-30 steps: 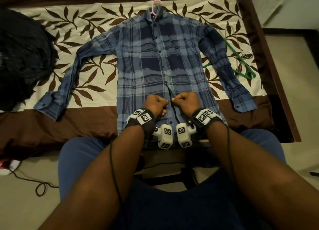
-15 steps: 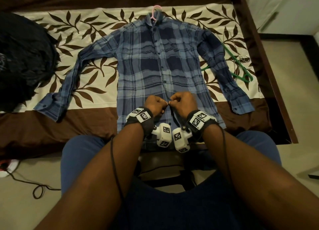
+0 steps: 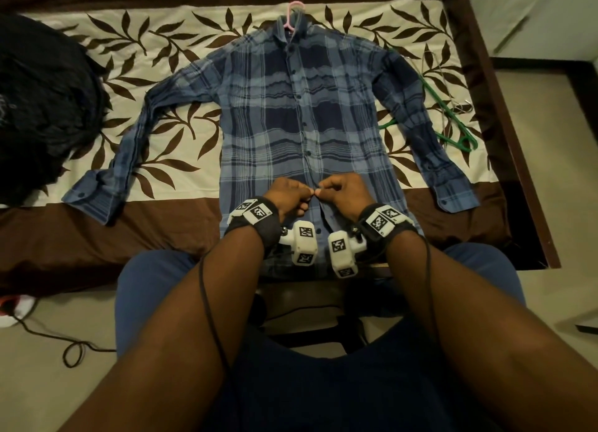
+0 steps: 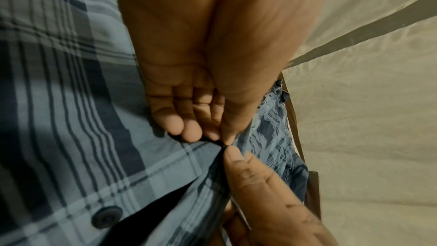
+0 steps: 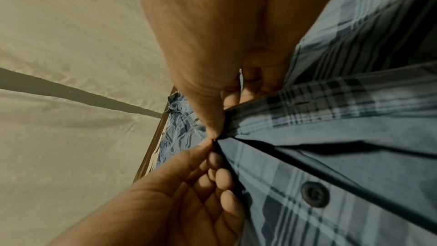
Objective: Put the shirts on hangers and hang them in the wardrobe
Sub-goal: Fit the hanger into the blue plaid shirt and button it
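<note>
We count one plaid shirt (image 3: 268, 117), spread front-up on the bed (image 3: 181, 33) with both sleeves out to the sides. Its long axis runs away from us: collar at the far end, hem at the near edge of the bed by our knees. One pink hanger (image 3: 293, 10) sits inside the collar, and only its hook shows past the neck. A green hanger (image 3: 453, 120) lies on the bedspread by the shirt's right sleeve, partly under it; thin wire lies tangled with it, and we cannot tell how many hangers are in that cluster. One dark heap of cloth (image 3: 42, 107) sits at the left of the bed, cut off by the edge of the view, and we cannot make out what garments it holds.

Our two hands meet low on the shirt's front opening. The left hand (image 3: 289, 193) has its fingers (image 4: 175, 124) curled, thumb and forefinger pinching the edge of one front panel. The right hand (image 3: 344, 190) is curled likewise, its thumb and forefinger pinching the edge of the other panel, so the two pinches touch tip to tip. What sits between the fingertips is too small and shadowed to tell. One dark button (image 5: 314, 194) lies unfastened just below the pinch, where the front gapes open; the buttons further up the front appear closed.
</note>
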{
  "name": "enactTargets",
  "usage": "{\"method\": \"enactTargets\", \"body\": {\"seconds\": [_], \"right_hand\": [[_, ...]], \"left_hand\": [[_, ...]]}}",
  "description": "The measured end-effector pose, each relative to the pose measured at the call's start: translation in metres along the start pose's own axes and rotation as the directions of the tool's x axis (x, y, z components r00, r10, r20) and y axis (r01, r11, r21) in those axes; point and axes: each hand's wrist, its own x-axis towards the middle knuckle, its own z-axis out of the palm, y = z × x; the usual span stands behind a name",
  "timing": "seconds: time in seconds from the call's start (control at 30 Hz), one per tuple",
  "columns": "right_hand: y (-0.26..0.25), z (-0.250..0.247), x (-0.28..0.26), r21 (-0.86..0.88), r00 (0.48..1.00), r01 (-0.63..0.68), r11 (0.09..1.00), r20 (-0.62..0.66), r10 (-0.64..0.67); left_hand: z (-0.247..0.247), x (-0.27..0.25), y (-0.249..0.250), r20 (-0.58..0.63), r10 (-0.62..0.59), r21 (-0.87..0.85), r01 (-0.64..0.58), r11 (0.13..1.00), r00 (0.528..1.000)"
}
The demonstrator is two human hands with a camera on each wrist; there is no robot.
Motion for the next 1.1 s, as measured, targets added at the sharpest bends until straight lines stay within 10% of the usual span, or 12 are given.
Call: {"method": "enactTargets", "body": {"seconds": [0.53, 1.1], "right_hand": [[-0.002, 0.006, -0.003, -0.517, 0.962, 0.200, 0.833, -0.057, -0.266], [0.006, 0.022, -0.016, -0.531, 0.870, 0.303, 0.791, -0.183, -0.457]], "left_hand": [[0.000, 0.001, 0.019, -0.016, -0.053, 0.051, 0.054, 0.997, 0.998], [0.008, 0.007, 0.031, -0.118, -0.080, 0.144, 0.096, 0.985, 0.990]]}}
